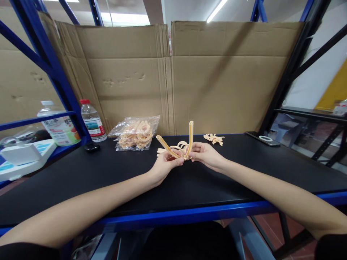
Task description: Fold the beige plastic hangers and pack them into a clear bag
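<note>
Between both hands, a beige plastic piece (191, 135) with two long arms spread in a V is held above the black table. My left hand (166, 167) pinches its lower left part, thumb along the front. At the lower right, my right hand (204, 155) grips the same piece between thumb and fingers. Behind my hands lie more beige curved parts (182, 145), partly hidden by the held piece. A small pile of beige pieces (214, 138) rests farther back to the right. Back left, a clear plastic bag (135, 133) is filled with beige parts.
A red-capped water bottle (92, 121), a larger bottle (59, 124) and a black mouse-like object (91, 146) stand at the left. A phone (261, 138) with a white ring lies back right. Cardboard (230, 79) walls the table's rear.
</note>
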Demonstrator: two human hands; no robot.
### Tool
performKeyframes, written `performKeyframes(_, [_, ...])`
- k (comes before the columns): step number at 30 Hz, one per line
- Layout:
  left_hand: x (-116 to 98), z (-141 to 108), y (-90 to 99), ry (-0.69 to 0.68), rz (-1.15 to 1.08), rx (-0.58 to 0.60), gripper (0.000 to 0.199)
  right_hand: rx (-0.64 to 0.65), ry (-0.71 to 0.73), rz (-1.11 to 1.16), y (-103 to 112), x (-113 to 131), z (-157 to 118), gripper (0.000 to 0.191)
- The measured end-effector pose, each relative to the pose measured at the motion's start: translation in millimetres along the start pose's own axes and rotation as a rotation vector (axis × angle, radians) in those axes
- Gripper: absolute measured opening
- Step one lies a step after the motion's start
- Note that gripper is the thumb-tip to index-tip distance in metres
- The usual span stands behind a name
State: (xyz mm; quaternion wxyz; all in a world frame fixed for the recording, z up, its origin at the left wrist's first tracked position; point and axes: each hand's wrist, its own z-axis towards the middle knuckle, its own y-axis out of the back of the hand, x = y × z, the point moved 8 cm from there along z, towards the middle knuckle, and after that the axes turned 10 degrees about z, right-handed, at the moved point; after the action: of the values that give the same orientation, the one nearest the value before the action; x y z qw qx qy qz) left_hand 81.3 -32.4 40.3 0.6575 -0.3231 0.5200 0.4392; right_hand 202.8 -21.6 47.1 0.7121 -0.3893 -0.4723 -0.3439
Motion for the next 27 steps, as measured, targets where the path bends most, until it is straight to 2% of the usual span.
performKeyframes(8, [-2.0, -3.2, -2.9, -0.019, -0.004, -0.006, 0.022, 0.047, 0.033, -0.106, -6.6, 3.2, -0.9, 0.027])
performKeyframes(19, [6.5, -9.3, 4.3, 0.037, -0.016, -0.117, 0.025, 0.045, 0.106, -0.162, -12.5, 5.1, -6.5, 0.030])
performKeyframes(27, [4.2, -11.6, 4.2, 0.046, -0.043, -0.136, 0.023, 0.059, 0.157, -0.186, -16.5, 7.7, -9.4, 0.031])
